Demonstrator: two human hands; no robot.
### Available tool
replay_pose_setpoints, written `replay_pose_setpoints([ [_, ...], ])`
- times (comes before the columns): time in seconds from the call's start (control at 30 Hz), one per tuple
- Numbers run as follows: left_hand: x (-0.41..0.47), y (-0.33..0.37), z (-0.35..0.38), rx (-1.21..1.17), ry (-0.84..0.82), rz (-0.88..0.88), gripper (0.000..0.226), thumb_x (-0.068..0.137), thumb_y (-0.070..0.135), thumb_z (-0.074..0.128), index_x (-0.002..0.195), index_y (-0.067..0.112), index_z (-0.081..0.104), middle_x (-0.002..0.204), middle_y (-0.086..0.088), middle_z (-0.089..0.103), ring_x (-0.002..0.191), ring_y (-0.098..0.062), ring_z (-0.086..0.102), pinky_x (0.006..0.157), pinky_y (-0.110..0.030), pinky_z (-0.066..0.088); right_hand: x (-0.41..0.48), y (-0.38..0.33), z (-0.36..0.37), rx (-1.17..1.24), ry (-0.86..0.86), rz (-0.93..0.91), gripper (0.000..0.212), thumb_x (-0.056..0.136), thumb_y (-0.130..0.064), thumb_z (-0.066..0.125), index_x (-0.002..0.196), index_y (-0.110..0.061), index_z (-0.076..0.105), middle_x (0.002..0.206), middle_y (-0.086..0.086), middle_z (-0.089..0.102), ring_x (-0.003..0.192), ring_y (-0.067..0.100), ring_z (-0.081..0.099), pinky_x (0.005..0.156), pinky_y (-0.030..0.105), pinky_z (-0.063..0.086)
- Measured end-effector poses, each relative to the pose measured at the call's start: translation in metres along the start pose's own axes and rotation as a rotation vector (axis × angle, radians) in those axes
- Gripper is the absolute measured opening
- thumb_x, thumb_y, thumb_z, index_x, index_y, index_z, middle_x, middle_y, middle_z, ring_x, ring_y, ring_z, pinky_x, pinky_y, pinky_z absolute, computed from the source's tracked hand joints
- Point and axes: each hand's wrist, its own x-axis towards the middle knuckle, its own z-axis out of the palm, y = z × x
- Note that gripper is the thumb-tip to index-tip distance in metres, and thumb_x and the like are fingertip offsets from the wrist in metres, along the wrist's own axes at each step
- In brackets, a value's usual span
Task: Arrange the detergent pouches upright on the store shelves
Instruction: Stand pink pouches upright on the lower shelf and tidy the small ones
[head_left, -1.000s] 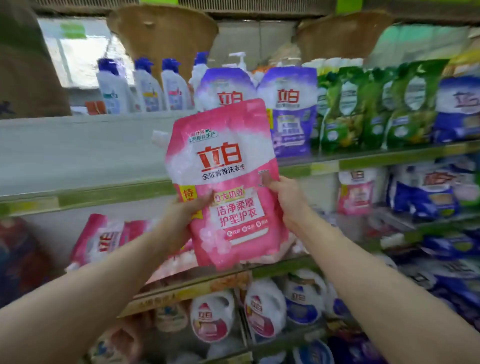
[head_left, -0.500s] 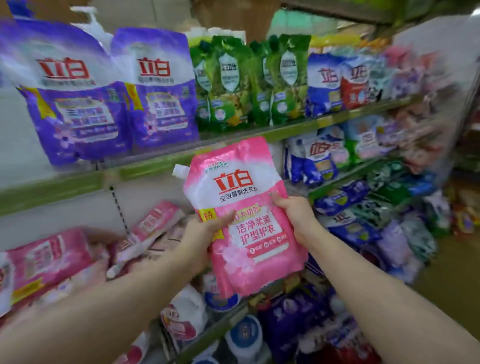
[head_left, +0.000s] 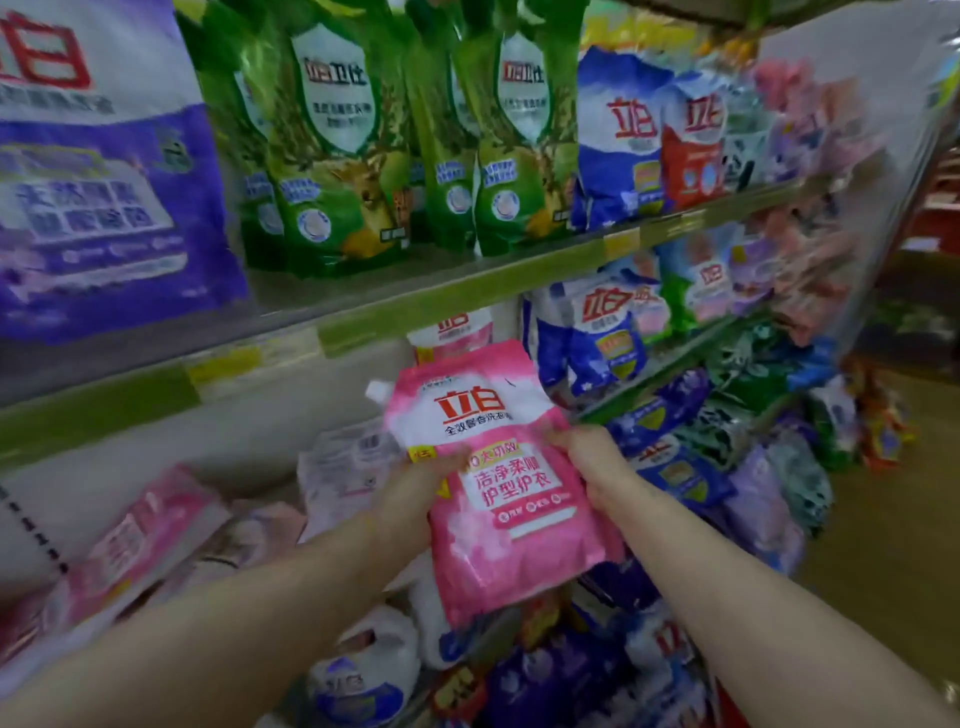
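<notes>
While the pink pouch stands upright before the middle shelf, left hand and right hand grasp its sides.

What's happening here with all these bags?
A person is stocking a shop shelf. The left hand and right hand hold a pink and white plastic detergent pouch upright before the middle shelf. Another pink pouch stands behind it, while several pink pouches lie flat to the left.

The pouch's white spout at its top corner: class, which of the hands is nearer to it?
Left. The left hand grips the pink pouch edge below the spout; the right hand holds the opposite edge.
</notes>
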Motion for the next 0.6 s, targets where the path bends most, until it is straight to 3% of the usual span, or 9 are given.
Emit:
replay_pose_setpoints([
  [0.07, 0.022, 0.003, 0.009, -0.004, 0.01, 0.012, 0.034, 0.079, 0.003, 0.067, 0.113, 0.001, 0.062, 0.104, -0.021, 0.07, 0.074, -0.03, 0.071, 0.071, -0.047, 0.059, 0.024, -0.003, -0.003, -0.009, -0.018, 0.014, 0.007, 0.084, -0.007, 0.065, 0.088, -0.002, 0.064, 0.09, 0.024, 0.066, 0.08, 0.035, 0.065, 0.081, 0.05, 0.053],
  [0.13, 0.047, 0.009, 0.019, 0.014, 0.048, 0.074, 0.028, 0.079, 0.001, 0.067, 0.107, 0.004, 0.064, 0.093, -0.015, 0.073, 0.072, -0.029, 0.071, 0.068, -0.045, 0.059, 0.051, -0.007, -0.004, -0.019, -0.041, 0.018, 0.006, 0.087, -0.012, 0.062, 0.087, -0.006, 0.065, 0.093, 0.022, 0.068, 0.084, 0.036, 0.067, 0.082, 0.049, 0.054],
  [0.23, 0.084, 0.016, 0.033, 0.015, 0.102, 0.164, 0.028, 0.08, -0.002, 0.066, 0.107, 0.005, 0.064, 0.083, -0.011, 0.075, 0.063, -0.025, 0.072, 0.057, -0.038, 0.06, 0.096, -0.011, -0.006, 0.027, -0.055, 0.01, 0.019, 0.09, -0.007, 0.056, 0.072, -0.013, 0.059, 0.066, 0.005, 0.066, 0.052, 0.013, 0.066, 0.054, 0.025, 0.054],
  [0.27, 0.095, 0.018, 0.037, 0.011, 0.114, 0.172, 0.026, 0.08, -0.002, 0.066, 0.105, 0.005, 0.064, 0.078, -0.008, 0.076, 0.06, -0.022, 0.072, 0.055, -0.037, 0.06, 0.111, -0.012, -0.005, 0.048, -0.074, 0.009, 0.022, 0.091, -0.007, 0.054, 0.071, -0.014, 0.058, 0.058, 0.0, 0.065, 0.046, 0.008, 0.063, 0.05, 0.022, 0.051],
  [0.33, 0.122, 0.023, 0.041, 0.022, 0.162, 0.202, 0.03, 0.078, -0.001, 0.067, 0.107, 0.006, 0.065, 0.089, -0.011, 0.075, 0.067, -0.025, 0.073, 0.063, -0.043, 0.06, 0.143, -0.014, -0.002, 0.046, -0.124, 0.015, 0.019, 0.092, -0.01, 0.054, 0.074, -0.013, 0.06, 0.057, -0.002, 0.067, 0.054, 0.013, 0.065, 0.055, 0.026, 0.052],
  [0.43, 0.162, 0.027, 0.045, 0.035, 0.27, 0.26, 0.045, 0.076, 0.0, 0.07, 0.118, 0.006, 0.059, 0.11, -0.02, 0.069, 0.093, -0.036, 0.069, 0.08, -0.057, 0.055, 0.188, -0.014, 0.005, 0.039, -0.196, 0.016, 0.014, 0.09, -0.014, 0.057, 0.083, -0.007, 0.066, 0.069, 0.005, 0.069, 0.063, 0.021, 0.066, 0.058, 0.026, 0.055],
  [0.53, 0.198, 0.028, 0.047, 0.044, 0.366, 0.313, 0.038, 0.078, -0.007, 0.064, 0.114, 0.006, 0.057, 0.104, -0.017, 0.069, 0.091, -0.034, 0.067, 0.073, -0.048, 0.058, 0.231, -0.012, 0.014, 0.051, -0.253, 0.011, 0.019, 0.091, -0.02, 0.056, 0.088, -0.005, 0.067, 0.083, 0.014, 0.068, 0.078, 0.028, 0.065, 0.079, 0.042, 0.054],
  [0.6, 0.218, 0.026, 0.046, 0.037, 0.43, 0.354, 0.031, 0.079, -0.01, 0.062, 0.102, 0.011, 0.06, 0.09, -0.01, 0.071, 0.081, -0.029, 0.069, 0.063, -0.039, 0.059, 0.251, -0.011, 0.021, 0.019, -0.27, -0.03, 0.027, 0.092, -0.026, 0.055, 0.099, -0.003, 0.067, 0.079, 0.007, 0.068, 0.076, 0.024, 0.065, 0.083, 0.038, 0.052],
])
